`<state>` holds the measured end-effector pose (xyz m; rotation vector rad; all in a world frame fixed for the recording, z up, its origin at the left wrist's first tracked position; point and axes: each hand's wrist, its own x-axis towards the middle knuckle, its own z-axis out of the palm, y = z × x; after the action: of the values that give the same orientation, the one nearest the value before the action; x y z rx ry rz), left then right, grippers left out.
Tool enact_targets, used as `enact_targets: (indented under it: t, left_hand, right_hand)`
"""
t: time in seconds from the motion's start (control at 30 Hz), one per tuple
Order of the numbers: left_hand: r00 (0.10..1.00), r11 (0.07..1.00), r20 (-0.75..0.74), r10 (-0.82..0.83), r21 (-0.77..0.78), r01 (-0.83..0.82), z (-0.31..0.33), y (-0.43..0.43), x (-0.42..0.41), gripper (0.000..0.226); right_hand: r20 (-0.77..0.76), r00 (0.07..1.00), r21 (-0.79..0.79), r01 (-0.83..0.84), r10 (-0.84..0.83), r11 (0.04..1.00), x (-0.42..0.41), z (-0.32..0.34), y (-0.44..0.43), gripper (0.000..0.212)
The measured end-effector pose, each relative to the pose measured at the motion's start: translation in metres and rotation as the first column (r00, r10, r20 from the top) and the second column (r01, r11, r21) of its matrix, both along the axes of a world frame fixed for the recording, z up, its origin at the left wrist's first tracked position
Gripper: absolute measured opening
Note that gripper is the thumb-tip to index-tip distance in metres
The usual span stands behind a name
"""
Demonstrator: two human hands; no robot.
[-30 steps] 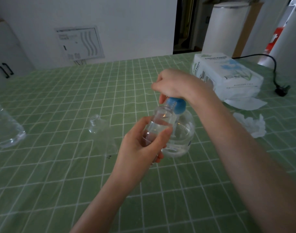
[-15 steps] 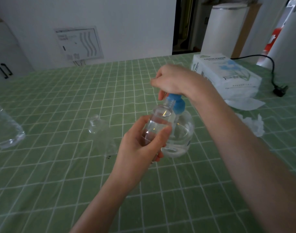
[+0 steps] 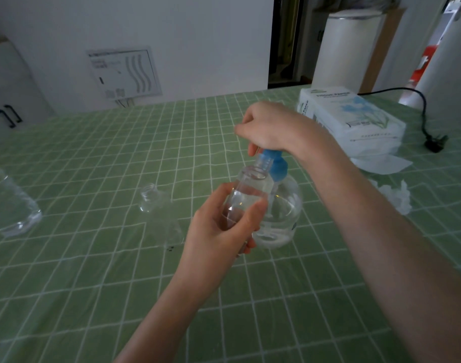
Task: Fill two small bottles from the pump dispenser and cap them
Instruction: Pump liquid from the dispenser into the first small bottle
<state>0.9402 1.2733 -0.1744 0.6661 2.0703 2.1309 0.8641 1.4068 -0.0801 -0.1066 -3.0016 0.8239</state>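
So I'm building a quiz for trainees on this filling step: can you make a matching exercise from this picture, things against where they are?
1 left hand
2 right hand
3 second bottle
4 tissue pack

a far right, by the black cable
b on top of the pump dispenser
c around the small bottle
d alone on the green cloth, left of the hands

Pairs: 1-c, 2-b, 3-d, 4-a

Uncapped small bottle (image 3: 250,191) beside blue-topped pump dispenser (image 3: 285,213)

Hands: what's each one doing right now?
Left hand: closed, holding the small bottle.
Right hand: closed over the blue head of the pump dispenser.
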Motion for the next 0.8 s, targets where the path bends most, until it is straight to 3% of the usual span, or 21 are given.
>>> enact_targets:
  t: [0.47, 0.8]
  left_hand:
    - [1.0, 1.0, -0.015, 0.013, -0.004, -0.013, -0.0031, 0.0003, -0.0005, 0.019]
    - [0.999, 0.999, -0.036, 0.035, -0.012, -0.036, -0.0032, 0.0013, -0.0007, 0.021]
  right_hand:
    - [0.062, 0.998, 0.008, 0.006, -0.006, 1.0, -0.0009, -0.0049, -0.0014, 0.03]
    - [0.026, 1.0, -0.026, 0.003, -0.003, 1.0, -0.0016, -0.0025, -0.0002, 0.032]
